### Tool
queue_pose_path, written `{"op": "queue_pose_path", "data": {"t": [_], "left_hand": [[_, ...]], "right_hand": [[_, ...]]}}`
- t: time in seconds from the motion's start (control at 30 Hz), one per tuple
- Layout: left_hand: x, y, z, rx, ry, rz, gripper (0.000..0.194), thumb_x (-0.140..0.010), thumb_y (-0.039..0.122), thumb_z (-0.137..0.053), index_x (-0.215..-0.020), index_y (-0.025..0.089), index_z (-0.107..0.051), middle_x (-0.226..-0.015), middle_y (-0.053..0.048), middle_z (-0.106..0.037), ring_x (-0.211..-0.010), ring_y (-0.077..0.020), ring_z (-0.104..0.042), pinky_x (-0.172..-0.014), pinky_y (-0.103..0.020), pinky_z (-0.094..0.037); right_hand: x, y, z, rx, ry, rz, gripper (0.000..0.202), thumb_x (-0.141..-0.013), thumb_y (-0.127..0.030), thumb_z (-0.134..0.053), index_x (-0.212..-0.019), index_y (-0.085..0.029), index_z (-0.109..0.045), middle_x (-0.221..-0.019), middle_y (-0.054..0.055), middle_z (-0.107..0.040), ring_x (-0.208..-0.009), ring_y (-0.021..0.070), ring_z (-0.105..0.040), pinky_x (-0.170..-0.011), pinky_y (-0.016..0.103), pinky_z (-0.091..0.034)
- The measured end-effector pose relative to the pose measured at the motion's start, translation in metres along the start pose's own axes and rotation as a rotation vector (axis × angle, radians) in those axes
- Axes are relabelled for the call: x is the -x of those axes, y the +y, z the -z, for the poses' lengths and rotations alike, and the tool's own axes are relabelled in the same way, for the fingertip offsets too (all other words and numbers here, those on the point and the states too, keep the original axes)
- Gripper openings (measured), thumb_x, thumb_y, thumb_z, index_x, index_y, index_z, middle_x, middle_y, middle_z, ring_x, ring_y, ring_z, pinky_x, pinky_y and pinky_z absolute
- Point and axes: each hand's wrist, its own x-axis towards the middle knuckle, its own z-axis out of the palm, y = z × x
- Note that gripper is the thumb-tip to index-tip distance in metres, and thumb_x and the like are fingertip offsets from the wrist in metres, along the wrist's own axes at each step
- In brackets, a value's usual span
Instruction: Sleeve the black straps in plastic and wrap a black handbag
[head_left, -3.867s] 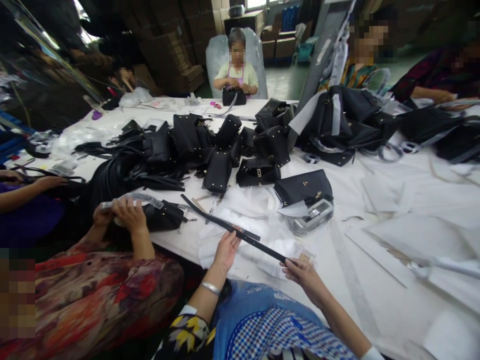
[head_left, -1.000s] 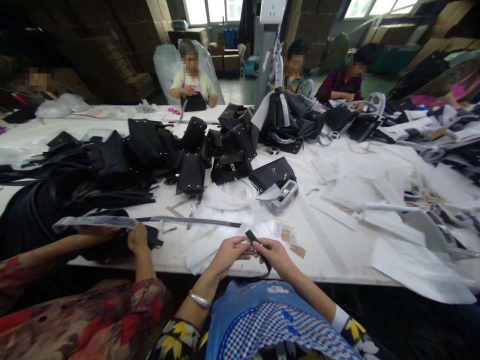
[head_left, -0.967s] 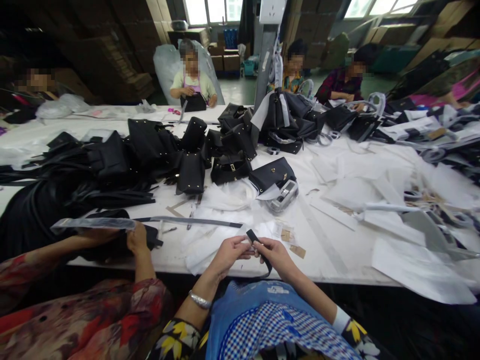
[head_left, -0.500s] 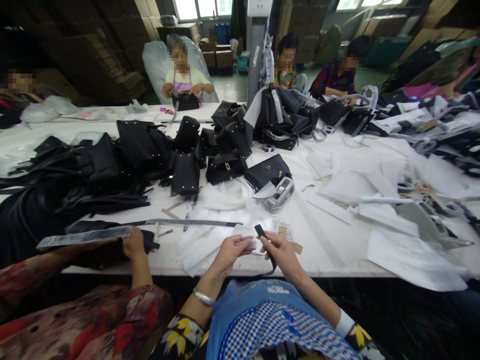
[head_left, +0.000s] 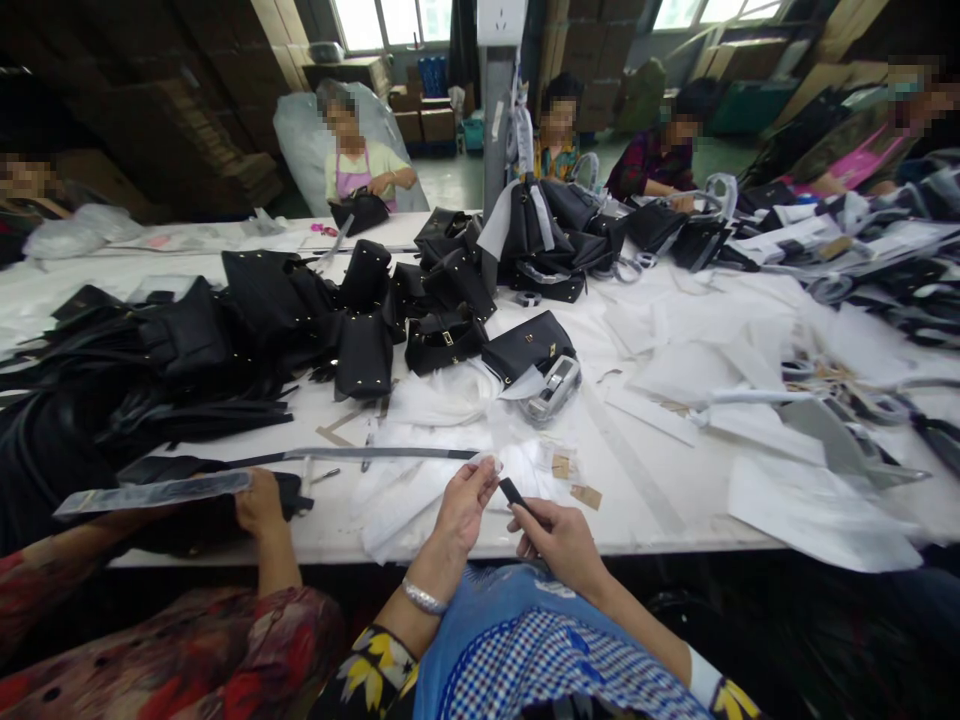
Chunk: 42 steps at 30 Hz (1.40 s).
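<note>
My left hand [head_left: 465, 503] is closed at the fingertips, pinching a small piece of thin whitish film [head_left: 491, 464]. My right hand [head_left: 561, 540] is wrapped round a black strap [head_left: 513, 493]. The strap's flat end sticks out towards my left fingertips, and the rest is hidden behind my right hand. Just beyond my left hand lies a long strap in a greyish wrapping [head_left: 375, 454], its dark tip close to my fingers. Thin white sheets [head_left: 409, 500] are spread on the table under and beside my hands.
Black handbags [head_left: 364, 355] are heaped across the middle of the white table [head_left: 637, 500]. A flat black bag [head_left: 529, 347] lies ahead beside a plastic-wrapped grey object [head_left: 553, 388]. A co-worker's hand [head_left: 261, 502] is at the left. White sheets [head_left: 817, 510] cover the right side.
My left hand has risen slightly, with its fingers pointing up more. My right hand has moved lower, and the strap's end has come down with it. The view has shifted a little.
</note>
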Motion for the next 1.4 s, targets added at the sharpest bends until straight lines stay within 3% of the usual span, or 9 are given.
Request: {"op": "queue_pose_path", "data": {"t": [0.3, 0.7, 0.97, 1.23, 1.4], "left_hand": [[0.006, -0.002, -0.009, 0.035, -0.008, 0.025, 0.015, -0.074, 0.016, -0.077, -0.082, 0.013, -0.064, -0.083, -0.006, -0.072, -0.079, -0.0124, -0.068, -0.077, -0.022, -0.053], [0.001, -0.006, -0.007, 0.088, 0.044, 0.048, 0.01, -0.078, 0.012, -0.073, -0.082, 0.014, -0.064, -0.089, -0.007, -0.073, -0.08, -0.0128, -0.069, -0.079, -0.024, -0.054], [0.002, -0.007, -0.006, 0.082, 0.034, 0.043, 0.008, -0.078, 0.014, -0.073, -0.082, 0.013, -0.065, -0.087, -0.006, -0.073, -0.079, -0.0128, -0.069, -0.079, -0.024, -0.054], [0.009, -0.007, -0.013, -0.033, -0.051, -0.021, 0.025, -0.068, 0.027, -0.082, -0.081, 0.012, -0.067, -0.083, -0.006, -0.072, -0.078, -0.0133, -0.067, -0.079, -0.024, -0.052], [0.016, -0.016, -0.011, -0.267, -0.127, -0.118, 0.03, -0.069, 0.036, -0.08, -0.081, 0.01, -0.069, -0.068, -0.002, -0.068, -0.062, -0.011, -0.062, -0.063, -0.021, -0.048]], "right_hand": [[-0.007, 0.002, -0.001, 0.108, 0.075, 0.056, 0.036, -0.092, -0.046, -0.05, -0.082, -0.019, -0.072, -0.052, 0.001, -0.067, -0.043, 0.0137, -0.062, -0.047, 0.022, -0.05], [-0.011, 0.0, 0.0, 0.188, 0.153, 0.095, 0.033, -0.093, -0.042, -0.049, -0.089, -0.019, -0.072, -0.053, 0.0, -0.066, -0.043, 0.0135, -0.062, -0.05, 0.023, -0.05], [-0.014, 0.0, -0.001, 0.217, 0.14, 0.086, 0.033, -0.093, -0.042, -0.048, -0.088, -0.019, -0.072, -0.053, 0.0, -0.067, -0.044, 0.0142, -0.063, -0.05, 0.023, -0.05], [-0.013, 0.002, -0.003, 0.157, 0.075, 0.066, 0.037, -0.093, -0.045, -0.045, -0.079, -0.019, -0.068, -0.049, -0.001, -0.064, -0.043, 0.0135, -0.062, -0.047, 0.022, -0.049], [-0.022, 0.0, -0.001, -0.098, 0.049, 0.006, 0.037, -0.087, -0.051, -0.052, -0.108, -0.021, -0.05, -0.071, 0.001, -0.073, -0.04, 0.0143, -0.061, -0.036, 0.022, -0.047]]}}
